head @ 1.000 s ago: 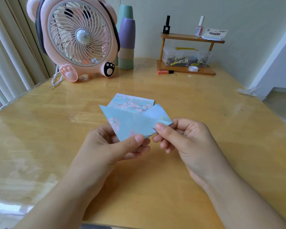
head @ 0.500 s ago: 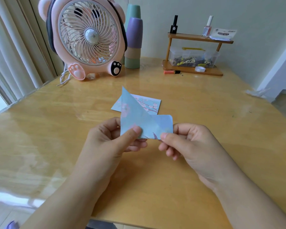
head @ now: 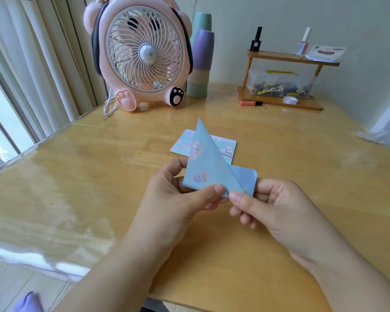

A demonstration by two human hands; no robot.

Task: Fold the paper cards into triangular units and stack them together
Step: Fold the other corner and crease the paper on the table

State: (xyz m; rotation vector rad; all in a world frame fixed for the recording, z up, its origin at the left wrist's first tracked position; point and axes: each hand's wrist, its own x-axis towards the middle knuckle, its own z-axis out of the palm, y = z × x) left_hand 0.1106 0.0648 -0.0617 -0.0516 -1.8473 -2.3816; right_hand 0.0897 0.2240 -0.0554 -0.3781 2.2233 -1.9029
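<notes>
white packet on the top board of the small wooden shelf: a dark printed band with lettering, too small and blurred to read
black nail-polish bottle on the same shelf: a pale round mark on its front, no letters legible
pink nail-polish bottle: no legible label
readable text elsewhere: none

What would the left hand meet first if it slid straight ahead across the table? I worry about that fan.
Probably the flat card just beyond the left hand, well before the fan; depth is unclear.
</notes>
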